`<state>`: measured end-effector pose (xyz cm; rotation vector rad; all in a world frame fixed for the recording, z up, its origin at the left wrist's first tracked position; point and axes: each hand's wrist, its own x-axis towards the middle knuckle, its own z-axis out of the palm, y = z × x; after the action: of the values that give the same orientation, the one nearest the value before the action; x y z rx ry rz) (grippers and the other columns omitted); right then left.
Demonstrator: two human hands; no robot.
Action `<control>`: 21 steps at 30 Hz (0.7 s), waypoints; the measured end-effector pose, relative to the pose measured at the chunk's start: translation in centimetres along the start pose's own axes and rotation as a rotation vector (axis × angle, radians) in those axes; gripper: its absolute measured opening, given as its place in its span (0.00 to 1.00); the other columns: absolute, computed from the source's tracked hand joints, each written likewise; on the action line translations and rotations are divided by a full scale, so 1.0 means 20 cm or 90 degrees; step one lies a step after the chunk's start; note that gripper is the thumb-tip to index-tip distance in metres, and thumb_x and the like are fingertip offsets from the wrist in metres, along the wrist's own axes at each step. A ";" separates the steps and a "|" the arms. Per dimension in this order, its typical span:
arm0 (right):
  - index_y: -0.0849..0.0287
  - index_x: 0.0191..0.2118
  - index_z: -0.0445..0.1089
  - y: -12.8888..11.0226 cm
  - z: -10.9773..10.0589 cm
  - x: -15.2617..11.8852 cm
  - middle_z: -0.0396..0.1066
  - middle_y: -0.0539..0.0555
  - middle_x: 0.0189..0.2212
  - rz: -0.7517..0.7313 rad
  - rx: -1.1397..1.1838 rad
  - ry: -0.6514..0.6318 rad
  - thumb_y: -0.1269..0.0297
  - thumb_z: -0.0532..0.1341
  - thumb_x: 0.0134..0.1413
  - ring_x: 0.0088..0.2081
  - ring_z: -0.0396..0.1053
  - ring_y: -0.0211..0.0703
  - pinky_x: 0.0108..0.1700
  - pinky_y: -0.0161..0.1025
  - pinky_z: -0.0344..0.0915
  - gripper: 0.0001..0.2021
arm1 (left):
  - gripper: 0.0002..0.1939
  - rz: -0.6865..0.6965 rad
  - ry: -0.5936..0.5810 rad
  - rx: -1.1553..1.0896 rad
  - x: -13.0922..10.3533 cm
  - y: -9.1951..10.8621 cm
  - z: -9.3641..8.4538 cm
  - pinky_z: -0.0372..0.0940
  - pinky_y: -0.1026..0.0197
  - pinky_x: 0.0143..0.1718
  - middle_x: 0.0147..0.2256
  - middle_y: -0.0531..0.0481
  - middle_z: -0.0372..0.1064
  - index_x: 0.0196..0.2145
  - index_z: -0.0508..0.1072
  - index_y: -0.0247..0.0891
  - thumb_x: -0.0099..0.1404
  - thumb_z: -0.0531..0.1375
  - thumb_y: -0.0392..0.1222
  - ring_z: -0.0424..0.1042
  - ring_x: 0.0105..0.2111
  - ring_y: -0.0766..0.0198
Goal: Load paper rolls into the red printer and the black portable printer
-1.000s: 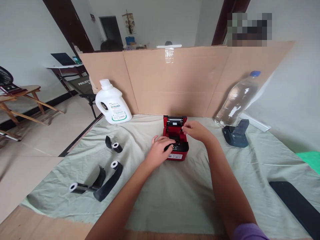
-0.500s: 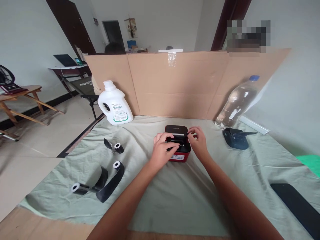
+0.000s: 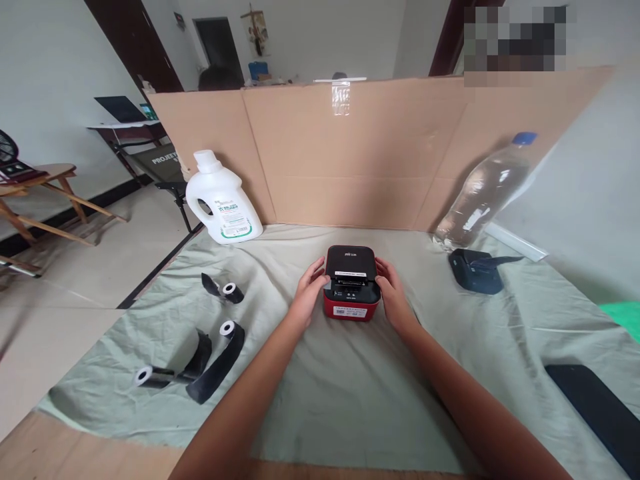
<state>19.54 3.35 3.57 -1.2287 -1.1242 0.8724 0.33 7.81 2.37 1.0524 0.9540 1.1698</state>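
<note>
A small red and black printer [image 3: 351, 283] sits on the green cloth, its black lid down and a white label on its front. My left hand [image 3: 309, 291] is at its left side, with the thumb at the front edge of the lid. On the right side, my right hand [image 3: 394, 292] has its fingers and thumb against the casing. Both hands hold the printer between them. To the left lie rolls with black film, one small roll [image 3: 233, 293] and a long unrolled strip [image 3: 217, 373].
A white detergent bottle [image 3: 227, 207] stands back left before a cardboard panel [image 3: 345, 160]. At the right are a clear plastic bottle [image 3: 483, 193], a dark device [image 3: 475, 272] with film on it, and a black phone [image 3: 595, 413].
The printer's lid has come down from its open position. My hands have moved from the opening to the two sides of the printer. The view has shifted slightly.
</note>
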 end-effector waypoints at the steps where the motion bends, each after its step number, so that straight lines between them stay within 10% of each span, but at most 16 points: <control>1: 0.57 0.60 0.59 0.00 0.00 0.00 0.61 0.61 0.64 0.001 0.010 -0.006 0.61 0.52 0.56 0.64 0.61 0.47 0.64 0.47 0.61 0.25 | 0.27 -0.020 -0.005 -0.032 0.00 0.00 0.00 0.62 0.52 0.60 0.61 0.48 0.67 0.58 0.71 0.44 0.59 0.61 0.40 0.65 0.61 0.52; 21: 0.53 0.59 0.64 0.07 -0.02 0.03 0.64 0.54 0.64 -0.042 0.113 -0.038 0.66 0.56 0.53 0.64 0.61 0.48 0.68 0.49 0.56 0.26 | 0.32 -0.076 -0.028 -0.120 -0.03 0.01 0.05 0.64 0.61 0.44 0.51 0.49 0.75 0.59 0.71 0.41 0.55 0.59 0.39 0.72 0.47 0.57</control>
<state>20.12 4.07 2.23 -1.0200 -1.1040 0.9423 1.20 7.13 2.79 0.8554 0.8437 1.1103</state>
